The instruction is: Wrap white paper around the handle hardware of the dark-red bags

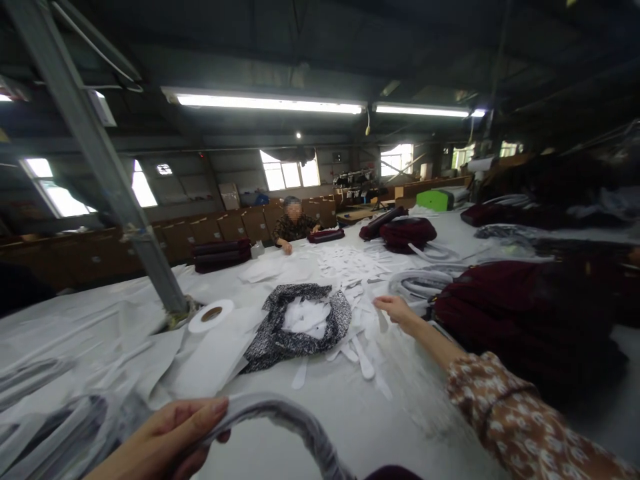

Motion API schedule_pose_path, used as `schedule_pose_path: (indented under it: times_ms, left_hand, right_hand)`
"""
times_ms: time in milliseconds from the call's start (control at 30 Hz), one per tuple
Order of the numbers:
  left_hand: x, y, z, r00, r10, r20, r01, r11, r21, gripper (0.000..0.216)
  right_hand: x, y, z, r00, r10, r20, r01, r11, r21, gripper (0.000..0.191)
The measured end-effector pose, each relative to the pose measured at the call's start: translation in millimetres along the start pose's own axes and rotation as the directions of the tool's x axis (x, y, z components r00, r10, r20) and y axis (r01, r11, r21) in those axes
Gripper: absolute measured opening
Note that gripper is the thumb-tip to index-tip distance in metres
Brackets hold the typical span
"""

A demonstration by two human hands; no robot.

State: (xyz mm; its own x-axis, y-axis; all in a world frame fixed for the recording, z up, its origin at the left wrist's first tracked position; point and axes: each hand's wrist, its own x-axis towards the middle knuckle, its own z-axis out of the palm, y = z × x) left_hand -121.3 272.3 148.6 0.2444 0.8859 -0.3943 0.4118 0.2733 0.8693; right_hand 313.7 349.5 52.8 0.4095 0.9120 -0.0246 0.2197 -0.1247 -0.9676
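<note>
Head view across a large white worktable [380,413]. The left hand [165,440], at the near edge of the table, has its fingers and thumb closed around a curved grey-and-white strip [295,423], which arcs from the grip to the right and runs out of the frame at the bottom. The right hand [397,310], on an arm in a patterned sleeve [505,413], reaches farther over the table; its fingers are loosely spread and hold nothing, the fingertips at the edge of a scatter of small white cut pieces [360,347]. Just left of that hand lies a black-and-white speckled fabric [280,333] bunched into a ring, with white pieces [305,317] heaped in its hollow. Left of the speckled fabric stand a white tape roll [211,315] and, behind it, a slanting grey metal post [100,160]. Right of the right hand is a stack of dark red cloth [520,313], with white looped strips [420,283] beside it. At the far side of the table another person [293,227] sits with one hand on the tabletop, dark red bundles [223,255] to that person's left in the picture.
</note>
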Motion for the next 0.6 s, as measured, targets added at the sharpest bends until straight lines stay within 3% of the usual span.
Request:
schedule_pose_path:
  times_ms: [67,267,367,433,500,600]
  left_hand:
    - [-9,9,6,0.999,-0.037,0.027,0.039,0.996,-0.084,0.051]
    - [-27,25,21,0.998,-0.028,-0.051,0.019,0.984,-0.175,0.045]
    - [-35,32,29,1.0,0.016,-0.009,-0.017,0.984,-0.18,0.045]
    - [-39,35,33,0.999,0.041,-0.011,-0.042,0.982,-0.183,0.046]
    - [-41,35,36,0.998,0.056,-0.02,-0.058,0.983,-0.174,0.046]
    - [-38,30,38,0.998,0.048,-0.036,-0.053,0.985,-0.164,0.048]
  right_hand:
    - [-11,-12,-3,0.999,-0.01,0.039,0.006,0.996,0.093,0.028]
    - [-59,-39,-1,0.978,-0.1,0.184,0.043,0.957,0.288,0.036]
    - [-90,-46,3,0.962,-0.214,0.168,0.153,0.937,0.314,0.034]
    - [-112,-48,6,0.948,-0.28,0.151,0.218,0.917,0.334,0.045]
    - [-136,-49,11,0.932,-0.298,0.207,0.198,0.896,0.397,0.05]
    - [-173,-47,22,0.906,-0.225,0.358,0.029,0.878,0.477,0.038]
